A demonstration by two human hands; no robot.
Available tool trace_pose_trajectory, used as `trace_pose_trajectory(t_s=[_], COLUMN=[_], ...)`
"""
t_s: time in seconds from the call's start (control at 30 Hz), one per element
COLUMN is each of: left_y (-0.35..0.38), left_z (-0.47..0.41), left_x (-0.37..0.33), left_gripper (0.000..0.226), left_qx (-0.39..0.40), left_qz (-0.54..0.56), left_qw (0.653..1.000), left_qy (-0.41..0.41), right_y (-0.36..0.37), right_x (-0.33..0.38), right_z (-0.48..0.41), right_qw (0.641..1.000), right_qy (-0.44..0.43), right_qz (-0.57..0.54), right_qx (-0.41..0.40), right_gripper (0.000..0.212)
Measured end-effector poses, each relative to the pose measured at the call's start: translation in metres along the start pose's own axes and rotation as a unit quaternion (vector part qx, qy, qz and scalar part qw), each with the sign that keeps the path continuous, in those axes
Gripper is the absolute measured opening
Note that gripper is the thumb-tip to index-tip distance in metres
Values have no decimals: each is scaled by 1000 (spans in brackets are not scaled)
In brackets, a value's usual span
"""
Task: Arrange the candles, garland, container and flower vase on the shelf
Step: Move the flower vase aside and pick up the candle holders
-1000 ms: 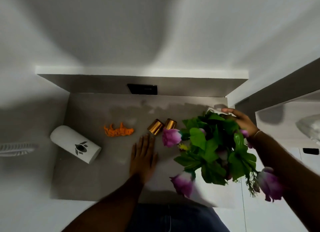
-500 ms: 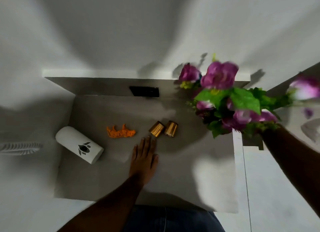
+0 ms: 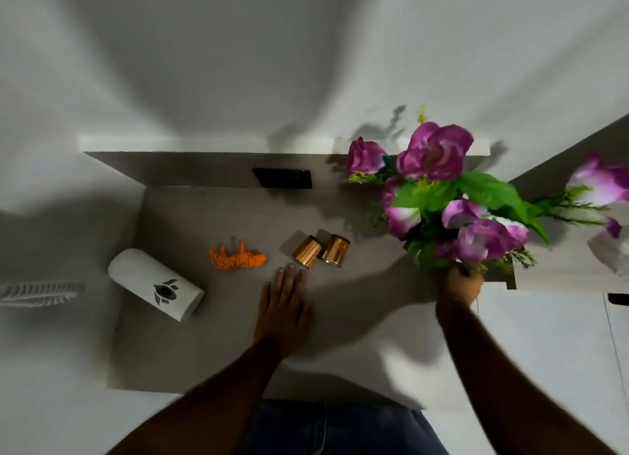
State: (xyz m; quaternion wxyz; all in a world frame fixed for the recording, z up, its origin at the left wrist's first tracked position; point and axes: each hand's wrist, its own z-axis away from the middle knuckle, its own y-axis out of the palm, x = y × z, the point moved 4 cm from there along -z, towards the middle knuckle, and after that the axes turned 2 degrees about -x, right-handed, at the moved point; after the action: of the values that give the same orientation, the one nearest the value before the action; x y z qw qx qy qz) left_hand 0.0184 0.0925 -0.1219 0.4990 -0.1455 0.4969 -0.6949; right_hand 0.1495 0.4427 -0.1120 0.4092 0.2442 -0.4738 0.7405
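My right hand [image 3: 461, 284] grips the base of the flower vase, whose purple blooms and green leaves [image 3: 439, 189] rise over the right end of the grey shelf [image 3: 340, 335]; the vase body is hidden by my hand and the leaves. Flat on the shelf lies my left hand [image 3: 284, 301], fingers together, its tips just short of two copper-coloured candles [image 3: 321, 250] that stand side by side. An orange garland [image 3: 236, 259] lies to their left. Near the shelf's left edge a white cylindrical container [image 3: 156, 284] with a dark emblem lies on its side.
A white ledge [image 3: 204, 144] runs along the back above a recessed grey wall with a black rectangular plate [image 3: 282, 178]. White walls surround the shelf. A white feathery object [image 3: 37, 293] sits off the left edge. White surfaces lie to the right.
My right hand lifted the flowers from low over the shelf's right side and turned them upright toward the back right corner. The left hand stayed flat in place.
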Motion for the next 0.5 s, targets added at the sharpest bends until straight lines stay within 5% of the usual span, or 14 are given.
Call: trace_pose_trajectory(t_s=[0.13,0.33,0.5], left_y=[3,4,2], left_z=[5,4,6], left_x=[-1,-2,5], left_gripper=[73,73,74], left_qx=[-18,-14,10], left_qz=[-19,-13,-16], left_qw=[999,1000,1000], left_qy=[22,12,20], right_y=[13,73,117], right_x=[-30,-32,0], right_z=[58,145,160], right_qw=[987,939,947], right_qy=[-77,-179,-168], right_qz=[143,165,186], right_qx=[14,242,202], right_gripper=[20,60,65])
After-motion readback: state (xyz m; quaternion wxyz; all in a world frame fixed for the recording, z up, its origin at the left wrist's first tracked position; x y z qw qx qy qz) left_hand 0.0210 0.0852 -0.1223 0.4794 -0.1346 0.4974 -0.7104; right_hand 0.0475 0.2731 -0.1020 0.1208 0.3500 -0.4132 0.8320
